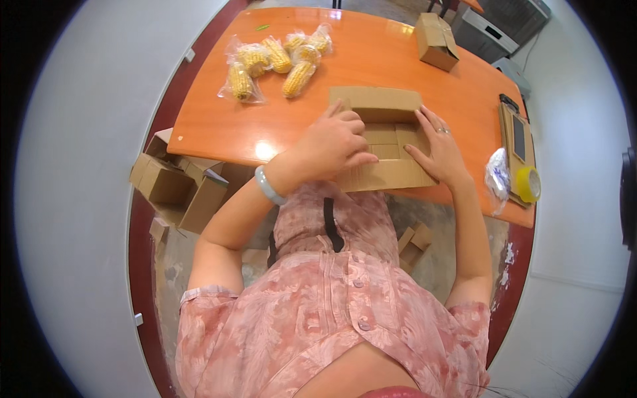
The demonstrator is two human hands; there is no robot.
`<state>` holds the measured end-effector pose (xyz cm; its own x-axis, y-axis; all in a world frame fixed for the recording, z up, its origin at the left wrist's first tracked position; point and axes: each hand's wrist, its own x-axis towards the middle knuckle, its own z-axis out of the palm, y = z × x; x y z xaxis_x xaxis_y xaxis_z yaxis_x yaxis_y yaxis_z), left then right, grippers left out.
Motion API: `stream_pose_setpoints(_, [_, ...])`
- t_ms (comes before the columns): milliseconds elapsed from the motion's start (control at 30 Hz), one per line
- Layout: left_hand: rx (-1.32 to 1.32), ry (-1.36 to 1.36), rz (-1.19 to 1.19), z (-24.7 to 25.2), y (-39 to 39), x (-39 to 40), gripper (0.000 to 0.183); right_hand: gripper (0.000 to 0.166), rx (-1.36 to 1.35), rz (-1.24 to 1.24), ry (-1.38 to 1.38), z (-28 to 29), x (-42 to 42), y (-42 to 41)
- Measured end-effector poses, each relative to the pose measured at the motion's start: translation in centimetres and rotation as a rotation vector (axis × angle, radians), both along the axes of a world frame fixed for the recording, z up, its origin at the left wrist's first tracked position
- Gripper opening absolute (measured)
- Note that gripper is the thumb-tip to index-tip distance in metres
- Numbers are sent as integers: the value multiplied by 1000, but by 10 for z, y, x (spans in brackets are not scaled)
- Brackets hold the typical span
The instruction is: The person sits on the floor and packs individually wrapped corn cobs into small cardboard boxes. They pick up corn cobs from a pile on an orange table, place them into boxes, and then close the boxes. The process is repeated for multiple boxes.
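Observation:
An opened cardboard box (380, 99) lies at the near edge of the orange table, its far and near flaps folded outward and its taped-looking seams visible inside. My left hand (341, 142) is over the box's left side, index finger stretched along the far left corner and the other fingers curled; it hides that side. At the right side, my right hand (440, 149) grips the box, fingers along the edge and thumb reaching over the interior. The box's visible inside holds nothing.
Several corn cobs in clear plastic (276, 57) lie at the table's far left. A closed carton (437, 42) stands far right. Yellow tape (528, 184), crumpled plastic (497, 171) and flat cardboard (520, 142) line the right edge. Open cartons (174, 191) sit below the left edge.

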<state>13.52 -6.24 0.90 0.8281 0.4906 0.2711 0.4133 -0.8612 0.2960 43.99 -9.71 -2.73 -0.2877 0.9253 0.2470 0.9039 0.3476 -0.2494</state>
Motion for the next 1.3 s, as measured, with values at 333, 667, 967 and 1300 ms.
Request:
stream_pose_setpoints(333, [-606,-492,269,-46,18,-60,20,72,50,-185,95,-15,-27,-13])
stream_pose_setpoints(667, [16,-359,1208,-88,152,-162,63,51,135,-192,203,29,-39,-35])
stream_pose_setpoints(967, [-278,-162,1292,-103,175,-156,72,47,101,-66,226,52,-78,-49])
stream_pose_setpoints(1300, [-1050,-1368,599,-79,47,-173,52,36,-11,180,447,64,-114,-31])
